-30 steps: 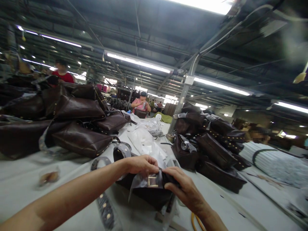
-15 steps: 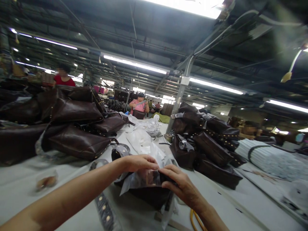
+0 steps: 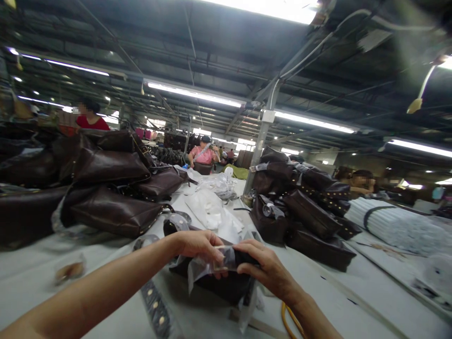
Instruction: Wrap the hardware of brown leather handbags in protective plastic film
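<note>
A dark brown leather bag (image 3: 226,286) lies on the white work table in front of me. Above it my left hand (image 3: 199,246) pinches clear plastic film (image 3: 196,272), its fingers closed round the part where a light-coloured metal fitting shows through. My right hand (image 3: 263,264) is closed on a dark strap (image 3: 243,259), whose end runs into the film. The two hands are almost fingertip to fingertip. From the bag's left side a studded strap (image 3: 154,306) in a plastic sleeve trails toward me. My palms are hidden.
Brown bags (image 3: 115,209) are piled on the left, and another pile (image 3: 312,207) stands on the right beside a metal post (image 3: 260,146). White sheets (image 3: 208,209) lie ahead. At the right is a strapped bundle of pale tubes (image 3: 399,230). A person in pink (image 3: 203,153) works opposite.
My left hand has curled its fingers round the film and fitting, where it lay flatter over them before. The film is drawn tighter round the strap. My right hand keeps its hold.
</note>
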Demonstrator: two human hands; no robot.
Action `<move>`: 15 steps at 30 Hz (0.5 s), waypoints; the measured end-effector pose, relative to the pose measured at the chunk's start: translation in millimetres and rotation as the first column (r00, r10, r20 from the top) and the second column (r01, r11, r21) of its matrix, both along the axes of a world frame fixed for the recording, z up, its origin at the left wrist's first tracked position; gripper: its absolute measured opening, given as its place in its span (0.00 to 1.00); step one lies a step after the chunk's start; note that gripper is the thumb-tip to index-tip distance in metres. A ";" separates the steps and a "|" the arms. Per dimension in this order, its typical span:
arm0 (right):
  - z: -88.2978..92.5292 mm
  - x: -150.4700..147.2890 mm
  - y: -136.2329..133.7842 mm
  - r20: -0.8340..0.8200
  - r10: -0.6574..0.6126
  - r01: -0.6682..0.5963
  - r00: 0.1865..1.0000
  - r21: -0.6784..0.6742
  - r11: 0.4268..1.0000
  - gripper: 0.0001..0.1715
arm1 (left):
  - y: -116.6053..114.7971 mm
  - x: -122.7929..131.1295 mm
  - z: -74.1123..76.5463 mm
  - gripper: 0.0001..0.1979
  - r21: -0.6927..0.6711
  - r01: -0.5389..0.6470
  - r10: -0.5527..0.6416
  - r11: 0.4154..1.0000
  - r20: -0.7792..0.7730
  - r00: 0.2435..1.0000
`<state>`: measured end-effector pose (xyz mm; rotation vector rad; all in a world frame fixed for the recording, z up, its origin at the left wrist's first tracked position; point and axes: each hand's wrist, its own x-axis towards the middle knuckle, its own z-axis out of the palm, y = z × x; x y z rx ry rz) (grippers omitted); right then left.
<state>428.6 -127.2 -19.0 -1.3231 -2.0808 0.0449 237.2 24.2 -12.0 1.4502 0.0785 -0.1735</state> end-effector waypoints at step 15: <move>-15.8 18.1 -10.4 0.013 -0.070 0.069 0.997 0.056 0.996 0.23 | -2.8 2.8 0.6 0.20 -0.063 -0.012 0.008 0.998 -0.072 0.997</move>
